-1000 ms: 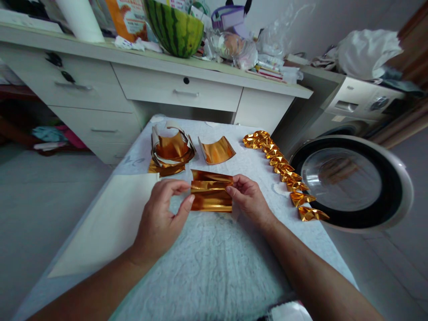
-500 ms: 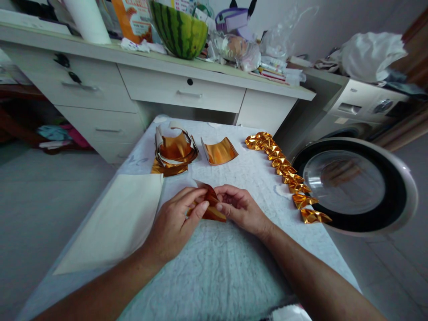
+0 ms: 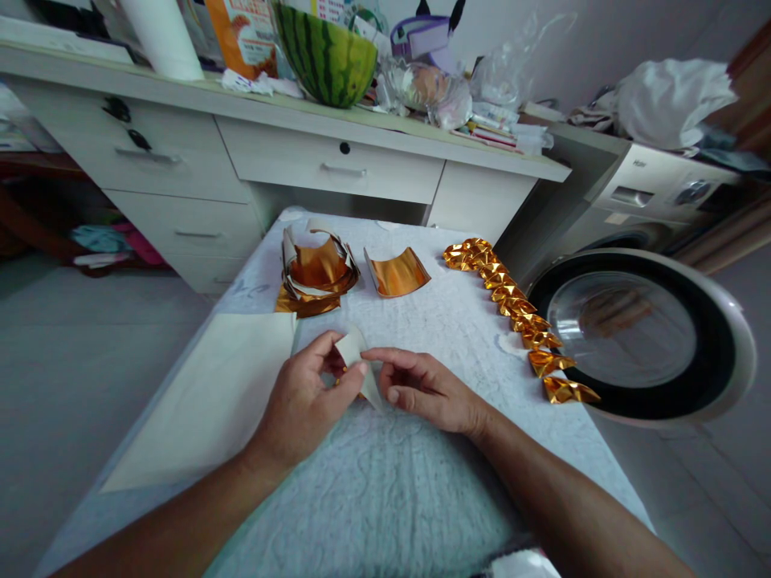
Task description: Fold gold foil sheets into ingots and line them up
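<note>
right now my left hand (image 3: pixel 310 397) pinches a small foil sheet (image 3: pixel 355 357) between thumb and fingers, its pale back turned up and a little gold peeping out beneath. the sheet sits at the centre of my clock, just above the tablecloth (image 3: pixel 367 506). my right hand (image 3: pixel 430 389) comes in from four o'clock, index finger stretched to the sheet's edge, thumb held apart and the other fingers curled; it looks to be only touching, and i pinch nothing with it. at eleven o'clock lies a curled stack of gold foil (image 3: pixel 319 269), and at one o'clock a single curved sheet (image 3: pixel 401 273). folded gold pieces (image 3: pixel 511 303) run in an overlapping line from between one and two o'clock round to three. white paper (image 3: pixel 217 401) lies between eight and nine. at two o'clock the washing machine (image 3: pixel 644 181) carries the name "haier", small but readable; its pale sticker (image 3: pixel 616 217) is too blurred to read. towards twelve, beside a cut watermelon (image 3: pixel 325 60), the orange packet (image 3: pixel 241 36) bears print i cannot make out.
</note>
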A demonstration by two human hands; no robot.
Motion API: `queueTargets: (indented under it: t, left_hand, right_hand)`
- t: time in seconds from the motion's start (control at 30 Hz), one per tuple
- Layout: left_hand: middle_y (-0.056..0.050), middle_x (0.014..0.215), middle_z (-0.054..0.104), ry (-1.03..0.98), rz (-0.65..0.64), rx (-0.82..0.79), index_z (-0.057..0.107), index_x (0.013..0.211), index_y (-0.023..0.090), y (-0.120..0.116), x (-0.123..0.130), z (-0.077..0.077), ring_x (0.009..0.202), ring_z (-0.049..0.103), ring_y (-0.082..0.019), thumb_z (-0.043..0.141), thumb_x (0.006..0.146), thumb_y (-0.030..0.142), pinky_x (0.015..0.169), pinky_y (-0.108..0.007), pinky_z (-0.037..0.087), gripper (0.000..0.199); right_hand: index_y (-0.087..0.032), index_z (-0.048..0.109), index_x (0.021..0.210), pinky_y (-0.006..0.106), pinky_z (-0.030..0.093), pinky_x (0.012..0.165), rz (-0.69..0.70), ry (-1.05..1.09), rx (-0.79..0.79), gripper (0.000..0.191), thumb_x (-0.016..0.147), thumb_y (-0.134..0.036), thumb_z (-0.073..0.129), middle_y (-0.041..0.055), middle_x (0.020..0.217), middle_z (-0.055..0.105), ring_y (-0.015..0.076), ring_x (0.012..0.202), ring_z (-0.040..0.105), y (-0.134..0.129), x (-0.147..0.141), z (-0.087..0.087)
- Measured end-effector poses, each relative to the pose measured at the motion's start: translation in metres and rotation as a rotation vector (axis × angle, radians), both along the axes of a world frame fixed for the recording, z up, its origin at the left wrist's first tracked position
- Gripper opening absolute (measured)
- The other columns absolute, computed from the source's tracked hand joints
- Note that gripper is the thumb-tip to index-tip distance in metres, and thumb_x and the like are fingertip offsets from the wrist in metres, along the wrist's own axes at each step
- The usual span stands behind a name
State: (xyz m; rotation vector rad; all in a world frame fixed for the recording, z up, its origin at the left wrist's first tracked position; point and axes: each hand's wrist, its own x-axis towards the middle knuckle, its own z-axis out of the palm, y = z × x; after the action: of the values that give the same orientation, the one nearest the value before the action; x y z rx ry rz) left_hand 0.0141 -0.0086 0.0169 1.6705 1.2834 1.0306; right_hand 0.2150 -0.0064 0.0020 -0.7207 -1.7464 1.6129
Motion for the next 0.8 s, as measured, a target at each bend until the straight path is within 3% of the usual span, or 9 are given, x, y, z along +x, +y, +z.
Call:
queueTargets:
  t: [0.1,0.23,0.33,0.43,0.57,0.67,0.8]
  left_hand:
    - [0.003,0.071,0.06,-0.047,0.023,-0.001,0.057,0.084,0.019,0.0,-0.002,-0.002,0.066,0.057,-0.014,0.058,0.083,0.027,0.059,-0.024,0.044,0.008]
    - [0.003,0.071,0.058,-0.119,0.051,-0.019,0.056,0.083,0.019,0.001,-0.004,-0.006,0.064,0.055,-0.013,0.059,0.082,0.025,0.057,-0.022,0.042,0.007]
    - [0.003,0.074,0.059,-0.18,0.05,-0.043,0.056,0.086,0.02,0.001,-0.005,-0.007,0.065,0.055,-0.013,0.06,0.084,0.026,0.059,-0.022,0.043,0.008]
    - [0.002,0.078,0.062,-0.254,0.038,-0.062,0.056,0.09,0.02,0.001,-0.003,-0.005,0.069,0.058,-0.013,0.061,0.085,0.027,0.063,-0.022,0.045,0.01]
    - [0.001,0.082,0.066,-0.339,0.035,-0.096,0.057,0.094,0.02,0.0,0.0,0.001,0.07,0.061,-0.013,0.062,0.085,0.03,0.063,-0.021,0.048,0.014]
    - [0.002,0.084,0.067,-0.343,0.07,-0.094,0.055,0.096,0.021,0.002,0.001,0.001,0.069,0.061,-0.012,0.062,0.086,0.031,0.063,-0.021,0.048,0.016]
    - [0.004,0.079,0.064,-0.304,0.094,-0.086,0.045,0.108,0.025,0.007,-0.001,-0.009,0.068,0.062,-0.013,0.064,0.083,0.028,0.061,-0.022,0.047,0.031]
  right_hand:
    - [-0.02,0.058,0.124,0.022,0.034,0.057,-0.147,-0.036,0.01,0.041,0.088,-0.038,0.061,-0.0027,0.076,0.049,0.0089,0.063,0.043,0.001,0.0,0.002]
    - [-0.017,0.06,0.09,0.023,0.036,0.056,-0.528,-0.142,0.065,0.024,0.087,-0.041,0.06,-0.0019,0.071,0.051,0.0098,0.061,0.044,0.008,0.005,0.002]
    - [-0.018,0.058,0.096,0.025,0.043,0.065,-0.708,-0.214,0.1,0.029,0.082,-0.042,0.066,0.0029,0.087,0.058,0.0135,0.075,0.052,0.014,0.009,0.001]
    - [-0.019,0.056,0.112,0.027,0.047,0.073,-0.595,-0.127,-0.029,0.044,0.079,-0.044,0.069,0.0059,0.103,0.06,0.0158,0.087,0.057,0.016,0.01,0.0]
    - [-0.017,0.06,0.093,0.024,0.044,0.063,-0.38,0.033,-0.218,0.035,0.077,-0.046,0.072,0.002,0.084,0.062,0.0127,0.072,0.057,0.014,0.007,-0.002]
    - [-0.018,0.055,0.078,0.022,0.04,0.057,-0.367,0.085,-0.258,0.034,0.075,-0.045,0.075,-0.0008,0.073,0.061,0.0104,0.063,0.054,0.013,0.005,-0.002]
    - [-0.019,0.05,0.076,0.021,0.04,0.054,-0.437,0.111,-0.261,0.034,0.075,-0.041,0.075,-0.0036,0.068,0.06,0.0091,0.057,0.053,0.014,0.004,-0.003]
